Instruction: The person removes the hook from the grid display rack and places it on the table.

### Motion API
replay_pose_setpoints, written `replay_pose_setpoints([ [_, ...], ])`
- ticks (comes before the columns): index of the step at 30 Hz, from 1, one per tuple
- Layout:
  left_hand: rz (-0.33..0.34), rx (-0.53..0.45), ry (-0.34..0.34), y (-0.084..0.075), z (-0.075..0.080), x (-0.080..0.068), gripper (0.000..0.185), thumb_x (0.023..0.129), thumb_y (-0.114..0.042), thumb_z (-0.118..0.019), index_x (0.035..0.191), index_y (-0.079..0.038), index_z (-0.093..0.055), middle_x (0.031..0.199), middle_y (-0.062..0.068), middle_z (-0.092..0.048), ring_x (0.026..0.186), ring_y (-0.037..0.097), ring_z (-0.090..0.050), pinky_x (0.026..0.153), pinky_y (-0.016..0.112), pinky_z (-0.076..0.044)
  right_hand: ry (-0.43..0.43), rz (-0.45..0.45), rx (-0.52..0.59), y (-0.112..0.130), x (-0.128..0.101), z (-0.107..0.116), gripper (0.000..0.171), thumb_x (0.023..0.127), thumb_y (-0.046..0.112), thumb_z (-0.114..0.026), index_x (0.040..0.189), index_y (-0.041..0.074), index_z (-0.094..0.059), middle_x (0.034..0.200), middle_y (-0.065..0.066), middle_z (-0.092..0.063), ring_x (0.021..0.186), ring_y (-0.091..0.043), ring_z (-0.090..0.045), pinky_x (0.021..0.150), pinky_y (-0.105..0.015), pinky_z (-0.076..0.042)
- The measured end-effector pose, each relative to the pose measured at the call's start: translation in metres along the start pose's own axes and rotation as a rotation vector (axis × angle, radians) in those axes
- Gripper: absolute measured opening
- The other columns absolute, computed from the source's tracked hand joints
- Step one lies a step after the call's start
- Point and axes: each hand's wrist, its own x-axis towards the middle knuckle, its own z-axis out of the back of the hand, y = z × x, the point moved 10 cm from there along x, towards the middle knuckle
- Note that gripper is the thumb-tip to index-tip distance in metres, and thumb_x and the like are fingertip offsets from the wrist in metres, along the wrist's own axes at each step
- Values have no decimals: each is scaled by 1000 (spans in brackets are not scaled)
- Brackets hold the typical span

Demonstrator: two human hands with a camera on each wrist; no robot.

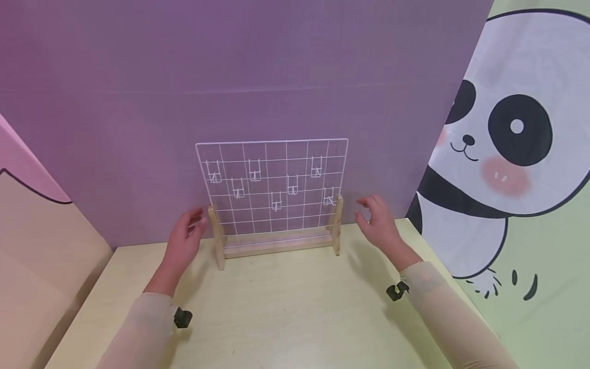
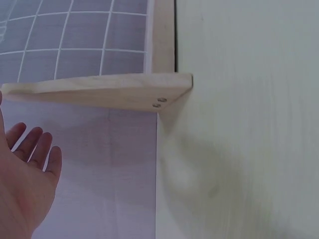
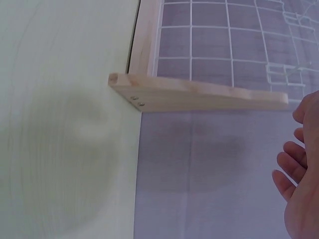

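A white wire grid rack (image 1: 258,218) stands upright at the back of the table in a wooden stand (image 1: 276,249). Several white wire hooks (image 1: 276,204) hang at different heights on the grid. My left hand (image 1: 184,241) is just left of the stand's left post (image 2: 124,89), its fingers loosely bent and holding nothing. On the other side, my right hand (image 1: 380,228) hovers beside the right post (image 3: 199,97), fingers relaxed with a gap to the wood. Neither hand appears to touch the rack.
The pale wooden table (image 1: 286,312) spreads in front of the rack. A purple backdrop (image 1: 276,66) rises right behind it. On the right, a wall hanging with a panda picture (image 1: 521,169) runs along the table's edge.
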Motion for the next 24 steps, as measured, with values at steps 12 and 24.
replay_pose_setpoints([
  [12, 29, -82, -42, -7, -5, 8, 55, 118, -30, -56, 165, -1, -47, 161, 21, -54, 149, 39, -51, 122, 28, -43, 37, -5, 49, 17, 5, -4, 27, 99, -3, -71, 125, -6, -68, 120, -24, -68, 114, -41, -65, 102, -59, -55],
  [24, 26, -141, -69, -13, -9, 15, 49, 118, -22, -56, 163, -1, -50, 159, 22, -57, 148, 38, -51, 119, 26, -45, 56, 31, 105, 34, 14, -13, 30, 96, -5, -75, 125, -4, -70, 118, -22, -67, 114, -39, -63, 99, -57, -55],
])
